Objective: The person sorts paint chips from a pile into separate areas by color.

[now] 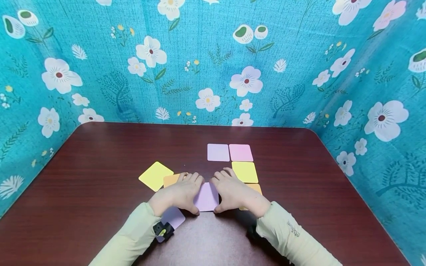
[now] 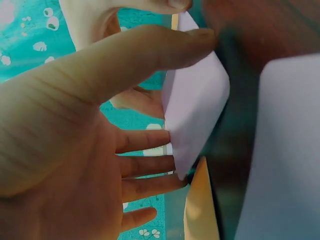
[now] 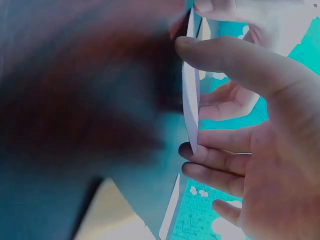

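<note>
Two hands are sharing one pale lilac square card (image 1: 206,197) in the head view, the left hand (image 1: 184,192) and right hand (image 1: 233,190) gripping opposite sides, thumbs by the near corners. On the dark red-brown worktop (image 1: 100,147), a pale lavender square card (image 1: 218,152) and a pink square card (image 1: 241,153) are forming a row; a yellow square card (image 1: 244,172) and a partly covered orange square card (image 1: 255,188) are continuing downward from the pink one.

In the left wrist view, thumb and fingers are standing only the card's span apart, pinching it.

In the right wrist view, the fingers are pinching it likewise; whether it is touching the worktop, I cannot tell.

Positioning this card is seemingly the step in hand; the next move is probably calling for squaring its edges before releasing.
</note>
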The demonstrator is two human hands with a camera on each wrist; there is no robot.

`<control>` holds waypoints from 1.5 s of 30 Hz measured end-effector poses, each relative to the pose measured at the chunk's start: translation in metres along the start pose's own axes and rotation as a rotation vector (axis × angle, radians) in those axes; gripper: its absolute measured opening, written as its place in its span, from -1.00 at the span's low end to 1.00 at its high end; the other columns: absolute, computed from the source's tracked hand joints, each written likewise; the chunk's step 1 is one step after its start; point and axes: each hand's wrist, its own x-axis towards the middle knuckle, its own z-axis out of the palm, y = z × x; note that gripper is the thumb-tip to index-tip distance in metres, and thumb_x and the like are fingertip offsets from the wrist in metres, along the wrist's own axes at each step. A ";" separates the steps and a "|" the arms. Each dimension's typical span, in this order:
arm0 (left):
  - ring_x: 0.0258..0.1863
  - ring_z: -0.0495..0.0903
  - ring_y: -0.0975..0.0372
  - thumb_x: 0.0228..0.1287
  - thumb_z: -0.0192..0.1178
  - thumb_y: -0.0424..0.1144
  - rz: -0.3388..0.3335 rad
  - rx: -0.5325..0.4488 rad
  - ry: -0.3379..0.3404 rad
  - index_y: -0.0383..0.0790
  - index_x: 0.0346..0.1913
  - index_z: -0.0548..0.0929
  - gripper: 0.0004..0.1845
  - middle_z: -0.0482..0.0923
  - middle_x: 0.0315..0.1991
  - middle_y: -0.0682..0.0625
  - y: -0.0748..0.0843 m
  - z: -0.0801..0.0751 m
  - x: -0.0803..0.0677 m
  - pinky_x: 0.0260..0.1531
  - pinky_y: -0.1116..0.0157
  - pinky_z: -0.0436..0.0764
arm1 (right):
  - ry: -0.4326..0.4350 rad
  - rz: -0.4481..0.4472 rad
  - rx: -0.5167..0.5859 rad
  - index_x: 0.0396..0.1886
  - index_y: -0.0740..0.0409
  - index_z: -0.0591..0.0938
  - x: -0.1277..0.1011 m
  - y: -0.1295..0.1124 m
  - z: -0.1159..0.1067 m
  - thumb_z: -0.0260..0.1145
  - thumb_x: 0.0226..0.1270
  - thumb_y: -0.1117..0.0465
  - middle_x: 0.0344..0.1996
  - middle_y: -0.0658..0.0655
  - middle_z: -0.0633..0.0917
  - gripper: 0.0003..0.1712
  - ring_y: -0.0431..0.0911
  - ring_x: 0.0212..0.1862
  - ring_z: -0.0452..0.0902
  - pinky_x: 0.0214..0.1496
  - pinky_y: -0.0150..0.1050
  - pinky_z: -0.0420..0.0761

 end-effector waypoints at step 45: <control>-0.06 0.39 0.04 -0.12 0.41 -0.19 -0.127 -0.200 0.100 -0.29 0.12 0.42 -0.33 0.28 0.07 -0.16 -0.046 -0.012 0.088 0.01 0.10 0.37 | 0.036 0.201 0.116 -0.15 0.13 0.50 0.042 0.090 -0.005 0.41 -0.18 -0.02 -0.13 0.08 0.54 -0.44 0.02 0.09 0.34 0.25 0.11 0.07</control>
